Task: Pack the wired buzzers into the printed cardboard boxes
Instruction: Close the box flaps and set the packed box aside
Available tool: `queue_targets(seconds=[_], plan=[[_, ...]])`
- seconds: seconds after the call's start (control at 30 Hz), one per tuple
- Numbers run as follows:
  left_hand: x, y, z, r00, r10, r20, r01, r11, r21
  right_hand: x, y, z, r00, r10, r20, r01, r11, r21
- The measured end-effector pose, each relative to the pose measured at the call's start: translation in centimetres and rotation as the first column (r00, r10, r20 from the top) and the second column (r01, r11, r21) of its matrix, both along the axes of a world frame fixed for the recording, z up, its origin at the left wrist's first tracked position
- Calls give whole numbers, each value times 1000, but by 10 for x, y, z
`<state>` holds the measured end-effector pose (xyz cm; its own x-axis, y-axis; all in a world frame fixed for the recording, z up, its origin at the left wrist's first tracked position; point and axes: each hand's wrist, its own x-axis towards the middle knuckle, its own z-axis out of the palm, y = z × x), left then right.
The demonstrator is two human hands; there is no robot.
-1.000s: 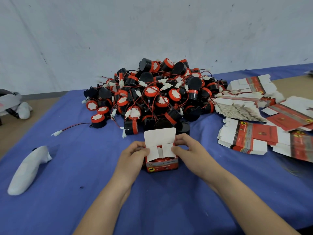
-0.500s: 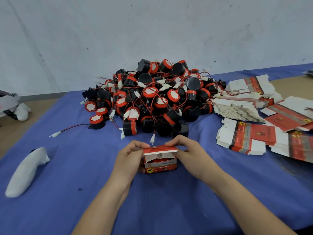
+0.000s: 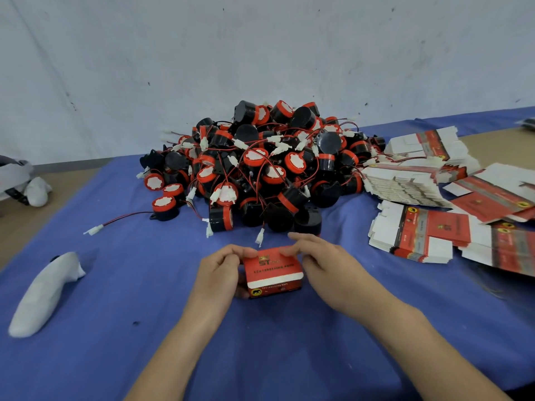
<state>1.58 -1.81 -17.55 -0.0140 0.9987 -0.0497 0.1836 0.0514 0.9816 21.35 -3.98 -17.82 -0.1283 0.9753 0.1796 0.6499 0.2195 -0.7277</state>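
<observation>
A small red printed cardboard box (image 3: 272, 272) stands on the blue cloth (image 3: 144, 328) in front of me, its top lid folded down flat. My left hand (image 3: 220, 270) grips its left side. My right hand (image 3: 324, 263) holds its right side, fingers lying over the far top edge. Whatever is inside is hidden. Behind the box is a big heap of black and red wired buzzers (image 3: 260, 169) with red and black leads and white plugs. One lone buzzer (image 3: 164, 209) lies at the heap's left, its wire trailing left.
Stacks of flat unfolded printed boxes (image 3: 419, 235) spread over the right side of the cloth. A white elongated object (image 3: 43, 293) lies near the left edge. A grey and white item (image 3: 20, 180) sits on the bare table at far left. A pale wall rises behind.
The box's white flaps and upright lid have been folded down, so its top now shows as a flat red face. Both hands have stayed at its sides.
</observation>
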Motion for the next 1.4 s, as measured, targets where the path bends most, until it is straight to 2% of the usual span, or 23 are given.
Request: queue_targets(seconds=[0.07, 0.23, 0.3, 0.4, 0.7, 1.0, 1.4], plan=[[-1, -2, -1, 998, -22, -59, 24, 999, 37, 0, -4, 1, 995, 33, 93, -35, 999, 19], [-5, -5, -11, 938, -97, -333, 170, 965, 199, 1, -13, 1, 981, 92, 174, -99, 995, 32], [-8, -5, -12, 913, -108, -393, 229, 933, 276, 5, -13, 1, 973, 142, 179, -145, 989, 3], [-12, -7, -10, 880, -159, -447, 313, 903, 295, 8, -12, 1, 970, 190, 149, -190, 982, -14], [-23, -11, -9, 853, -283, -438, 420, 871, 255, 6, -7, -3, 966, 165, 197, -175, 984, 33], [-19, -10, -17, 805, -141, -577, 417, 825, 380, 2, -5, -7, 957, 73, 280, -120, 980, 156], [-21, -10, -16, 824, -176, -539, 419, 829, 369, 9, -5, -6, 979, 157, 133, -171, 980, 103]])
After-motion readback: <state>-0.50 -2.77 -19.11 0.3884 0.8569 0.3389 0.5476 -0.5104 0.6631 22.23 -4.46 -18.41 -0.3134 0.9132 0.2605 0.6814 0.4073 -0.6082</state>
